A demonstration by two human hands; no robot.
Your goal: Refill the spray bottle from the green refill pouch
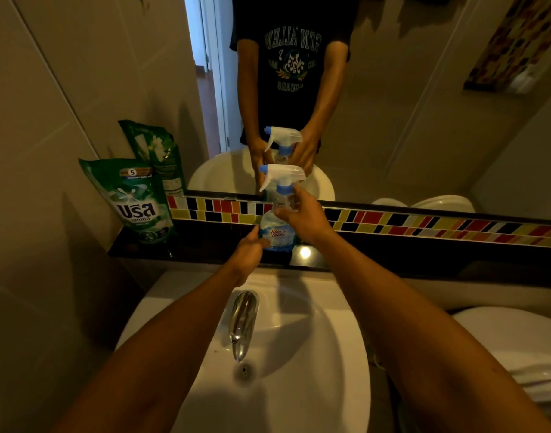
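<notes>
A clear spray bottle (275, 225) with a white and blue trigger head (282, 176) stands upright on the dark ledge (205, 250) behind the sink. My left hand (250, 250) grips the bottle's lower body from the left. My right hand (302, 215) wraps its neck just under the blue collar. The green refill pouch (135, 201) stands upright at the ledge's left end, leaning against the wall, apart from both hands. The bottle's label faces me.
A white sink (330, 354) with a chrome tap (242, 323) lies below my arms. A mirror (393, 120) above a coloured tile strip (424, 226) reflects the person, bottle and pouch. A toilet (518, 345) sits at the right. A tiled wall bounds the left.
</notes>
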